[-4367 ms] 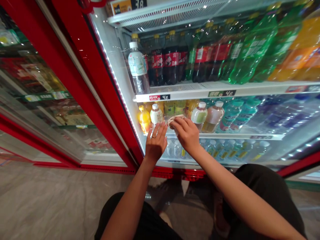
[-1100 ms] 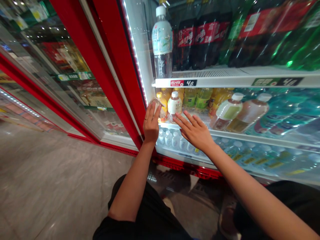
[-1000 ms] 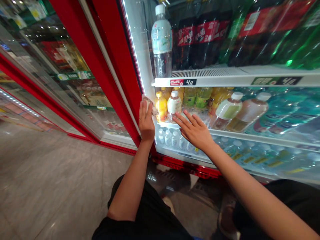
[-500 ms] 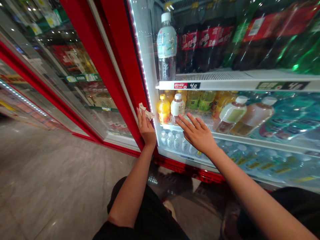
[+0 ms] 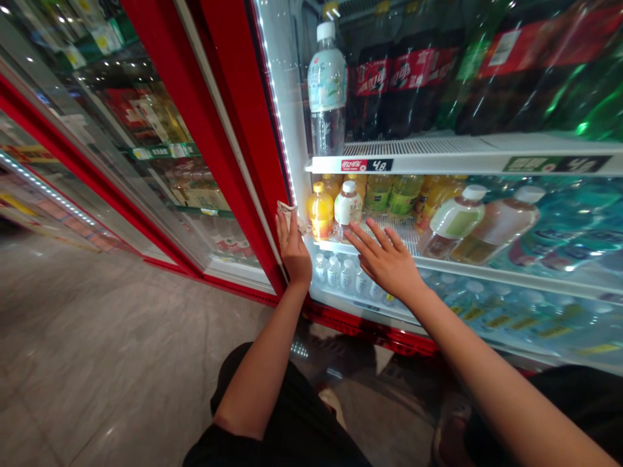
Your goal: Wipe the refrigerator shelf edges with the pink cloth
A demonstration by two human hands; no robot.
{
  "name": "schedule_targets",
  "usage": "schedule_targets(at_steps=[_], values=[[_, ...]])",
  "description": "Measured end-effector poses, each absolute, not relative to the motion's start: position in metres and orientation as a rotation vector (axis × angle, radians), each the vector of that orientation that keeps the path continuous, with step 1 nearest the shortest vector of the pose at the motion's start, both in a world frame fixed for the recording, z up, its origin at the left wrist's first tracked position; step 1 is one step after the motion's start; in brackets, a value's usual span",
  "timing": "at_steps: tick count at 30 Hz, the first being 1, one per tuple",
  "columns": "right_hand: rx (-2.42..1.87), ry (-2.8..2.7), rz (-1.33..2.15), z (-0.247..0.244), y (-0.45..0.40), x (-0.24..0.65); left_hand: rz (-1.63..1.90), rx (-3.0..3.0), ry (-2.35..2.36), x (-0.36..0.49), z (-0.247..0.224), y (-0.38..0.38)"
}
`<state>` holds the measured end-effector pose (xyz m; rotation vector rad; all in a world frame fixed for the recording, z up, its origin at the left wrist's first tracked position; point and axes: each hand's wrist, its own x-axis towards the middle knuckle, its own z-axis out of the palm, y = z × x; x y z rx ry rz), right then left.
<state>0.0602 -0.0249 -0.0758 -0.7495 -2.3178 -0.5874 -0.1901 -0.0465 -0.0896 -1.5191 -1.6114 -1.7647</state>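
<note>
My left hand (image 5: 294, 253) presses a crumpled white tissue (image 5: 288, 209) against the left edge of the lit drinks fridge, where the red door frame (image 5: 265, 165) meets the glass. Its fingers point up and cover part of the tissue. My right hand (image 5: 387, 259) is spread, palm toward the glass, in front of the middle shelf, with nothing held; whether it touches the pane I cannot tell. Just beyond its fingertips stands a small white-capped bottle (image 5: 348, 206), and left of that a yellow juice bottle (image 5: 320, 211).
Large cola bottles (image 5: 413, 84) fill the upper shelf (image 5: 438, 148), above a price strip. Two bottles lie tilted at the middle right. Small water bottles (image 5: 347, 275) line the bottom. A second red-framed cabinet (image 5: 195, 175) stands left, over grey tiled floor (image 5: 121, 350).
My left hand has shifted slightly right with the tissue, toward the glass edge. My right hand keeps its spread pose in almost the same place; the view has moved a little.
</note>
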Motion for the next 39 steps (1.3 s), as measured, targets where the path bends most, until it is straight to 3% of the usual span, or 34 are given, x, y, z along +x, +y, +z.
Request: schedule_targets(at_steps=[8,30,39], values=[[-0.736,-2.322,-0.595,-0.076,-0.024,0.061,-1.711,-1.350,-1.604,-0.199,-0.101,-0.046],[-0.735,-2.406,-0.516,-0.084,-0.055,0.078,-1.720,-1.633,-1.592,-0.171,-0.102,-0.046],[-0.813,-2.398,-0.489,-0.093,-0.043,0.091,-1.512,-1.758,-1.443,-0.153,-0.113,-0.035]])
